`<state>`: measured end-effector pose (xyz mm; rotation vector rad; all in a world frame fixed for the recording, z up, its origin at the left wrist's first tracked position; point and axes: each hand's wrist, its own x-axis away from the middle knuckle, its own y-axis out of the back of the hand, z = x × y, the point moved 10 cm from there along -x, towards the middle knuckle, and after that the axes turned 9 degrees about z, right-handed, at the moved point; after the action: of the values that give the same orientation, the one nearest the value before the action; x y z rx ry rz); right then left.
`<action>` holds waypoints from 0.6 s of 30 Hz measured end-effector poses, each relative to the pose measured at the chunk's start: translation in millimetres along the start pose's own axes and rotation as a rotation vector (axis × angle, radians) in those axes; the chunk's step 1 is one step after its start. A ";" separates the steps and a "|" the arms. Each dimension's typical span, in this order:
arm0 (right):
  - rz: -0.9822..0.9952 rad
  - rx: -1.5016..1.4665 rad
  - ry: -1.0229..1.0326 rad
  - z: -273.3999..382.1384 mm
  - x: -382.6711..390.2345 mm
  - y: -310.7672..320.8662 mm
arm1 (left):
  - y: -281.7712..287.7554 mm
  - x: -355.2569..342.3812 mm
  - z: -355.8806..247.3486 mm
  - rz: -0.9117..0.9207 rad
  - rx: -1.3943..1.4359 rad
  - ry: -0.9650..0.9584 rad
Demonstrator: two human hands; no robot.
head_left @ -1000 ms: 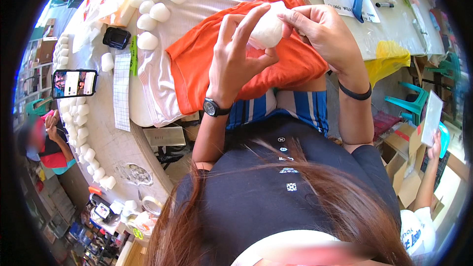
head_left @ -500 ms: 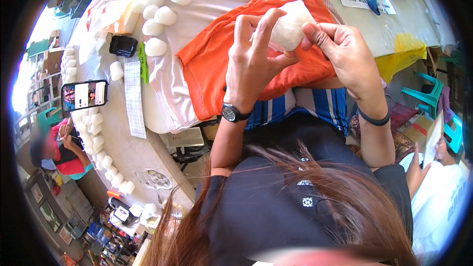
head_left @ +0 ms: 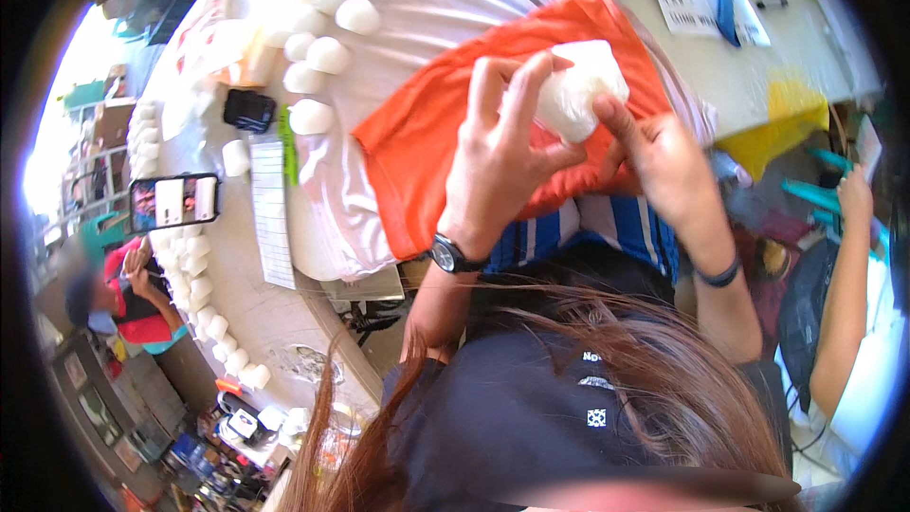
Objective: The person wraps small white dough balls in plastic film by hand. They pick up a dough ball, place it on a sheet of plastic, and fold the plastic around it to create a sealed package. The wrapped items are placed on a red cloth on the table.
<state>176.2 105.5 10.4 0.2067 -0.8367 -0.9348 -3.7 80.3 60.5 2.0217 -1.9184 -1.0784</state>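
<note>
A white, chunky block with a glossy, film-like surface [head_left: 574,100] is held up over an orange cloth [head_left: 409,156]. My left hand [head_left: 493,147], with a watch at its wrist, grips the block between the thumb below and the curled fingers above. My right hand [head_left: 671,166] has its thumb pressed to the block's near right side; its other fingers are partly hidden and slightly blurred. The orange cloth lies across my lap and the table edge. Blue and white striped fabric [head_left: 614,228] shows beneath it.
Rounded white pieces [head_left: 310,117] stand in rows at the left, near a phone [head_left: 174,202], a gridded strip [head_left: 272,213], a green cutter [head_left: 289,144] and a black tray [head_left: 248,111]. A written sheet [head_left: 675,0] and blue tool [head_left: 727,11] lie far right. Another person's arm [head_left: 839,313] is at right.
The whole view has shifted slightly. My right thumb has moved further onto the block's near face, while my left hand keeps its grip. The person at right has raised an arm.
</note>
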 end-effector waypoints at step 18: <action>0.138 -0.768 0.894 76.3 -3.0 20.9 | 20.8 -7.4 18.6 -0.077 1.256 -0.044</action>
<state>134.0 134.6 70.8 -0.1085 0.3458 -0.8508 -30.8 90.2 61.6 2.5201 -2.9358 0.2843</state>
